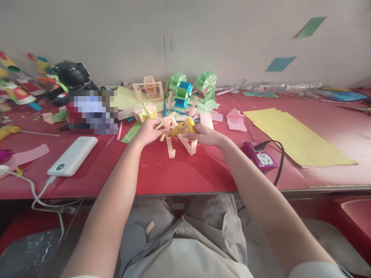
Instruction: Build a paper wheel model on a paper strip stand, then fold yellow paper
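My right hand point(207, 134) is closed around a small yellow hot glue gun point(182, 127), whose front points left toward my left hand. My left hand point(150, 133) has its fingers closed on a thin pale yellow paper strip point(159, 126) beside the gun. Right below and between both hands stand folded peach paper strips point(188, 144) with bent feet; how they join is partly hidden. Just behind my left hand sits a pleated yellow and pink paper wheel point(145, 111). Farther back is a blue and green folded paper wheel point(183, 94) among loose strips.
Green pleated wheels point(207, 83) and a peach paper frame point(148, 89) stand near the wall. A white power bank point(73, 156) with a cable lies left. To the right are a purple power socket point(261, 157) and yellow paper sheets point(298, 135). A black helmet-like object point(71, 75) sits back left.
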The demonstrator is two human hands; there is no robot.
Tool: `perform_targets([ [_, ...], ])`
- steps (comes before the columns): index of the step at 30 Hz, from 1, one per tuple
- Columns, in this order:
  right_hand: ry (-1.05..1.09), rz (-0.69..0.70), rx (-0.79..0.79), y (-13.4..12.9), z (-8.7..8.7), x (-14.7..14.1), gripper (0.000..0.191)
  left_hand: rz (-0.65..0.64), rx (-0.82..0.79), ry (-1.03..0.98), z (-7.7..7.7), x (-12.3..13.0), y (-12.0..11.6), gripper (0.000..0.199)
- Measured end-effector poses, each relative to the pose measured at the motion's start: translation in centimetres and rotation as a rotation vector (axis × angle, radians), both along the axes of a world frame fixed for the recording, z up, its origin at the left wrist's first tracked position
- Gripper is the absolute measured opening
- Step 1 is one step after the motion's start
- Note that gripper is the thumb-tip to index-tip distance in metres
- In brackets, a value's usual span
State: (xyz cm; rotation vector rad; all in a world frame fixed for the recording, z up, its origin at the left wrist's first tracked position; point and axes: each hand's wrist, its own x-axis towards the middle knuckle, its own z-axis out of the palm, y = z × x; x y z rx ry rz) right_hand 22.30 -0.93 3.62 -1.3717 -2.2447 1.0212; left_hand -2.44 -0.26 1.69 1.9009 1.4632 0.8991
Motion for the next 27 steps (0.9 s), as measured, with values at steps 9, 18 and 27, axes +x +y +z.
perform_targets([
  [9,-0.067,0.028,0.069,0.4,-0.6,-0.3,0.034,-0.006,0.047,0.002,-0.3,-0.2,0.3,0.039],
  [18,-0.101,0.014,0.073,0.6,-0.5,-0.2,0.031,-0.015,0.016,-0.021,-0.3,-0.2,0.3,0.034],
  [27,-0.157,-0.062,0.089,-0.6,0.7,-0.1,0.028,-0.001,0.020,0.011,-0.3,-0.3,0.4,0.033],
])
